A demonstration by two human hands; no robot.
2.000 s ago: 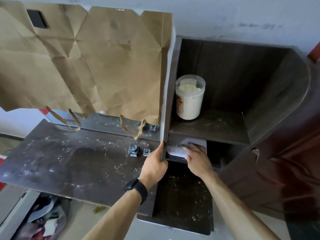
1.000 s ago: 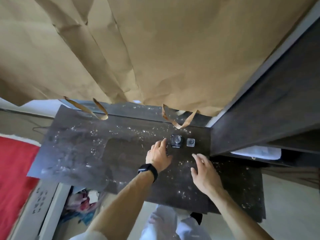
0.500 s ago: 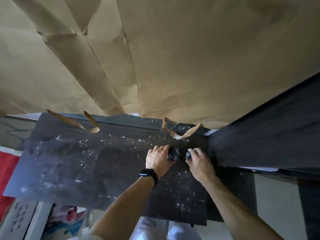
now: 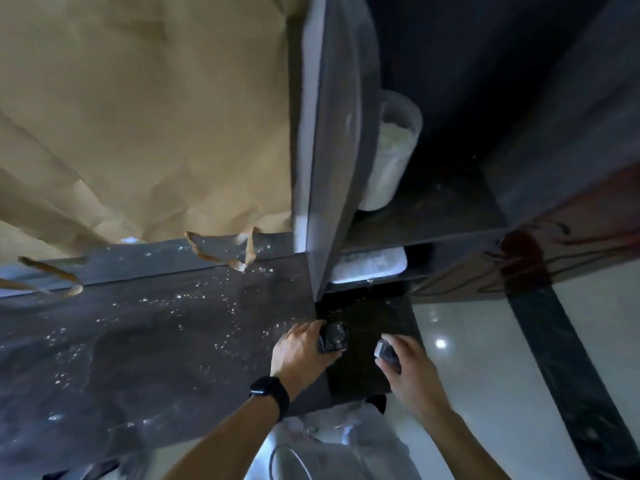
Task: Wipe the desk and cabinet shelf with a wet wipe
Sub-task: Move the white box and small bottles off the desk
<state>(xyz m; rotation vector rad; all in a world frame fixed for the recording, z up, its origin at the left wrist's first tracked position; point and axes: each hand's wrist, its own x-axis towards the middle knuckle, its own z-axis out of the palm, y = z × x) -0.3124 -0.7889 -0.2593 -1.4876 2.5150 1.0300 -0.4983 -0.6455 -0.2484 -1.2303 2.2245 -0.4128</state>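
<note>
The dark desk top [image 4: 145, 344] is speckled with white dust and crumbs. My left hand [image 4: 299, 353] grips a small dark bottle [image 4: 333, 337] just above the desk's right end. Slightly to the right, my right hand [image 4: 407, 367] holds a smaller dark bottle [image 4: 386, 353] near the desk's right edge. The cabinet shelf [image 4: 433, 206] stands open above, dusty, with a white plastic jar [image 4: 389, 157] on it. In the slot under that shelf lies a white wet wipe pack [image 4: 372, 268].
A crumpled brown paper bag [image 4: 149, 109] hangs over the back of the desk, its torn handles [image 4: 221, 252] dangling onto the surface. The cabinet's side panel [image 4: 332, 143] rises between desk and shelf. To the right is glossy pale floor [image 4: 485, 358].
Both hands closed on the two small bottles by the cabinet panel and have carried them right and toward me, off the desk surface. The view swung right, showing the shelf and jar again.
</note>
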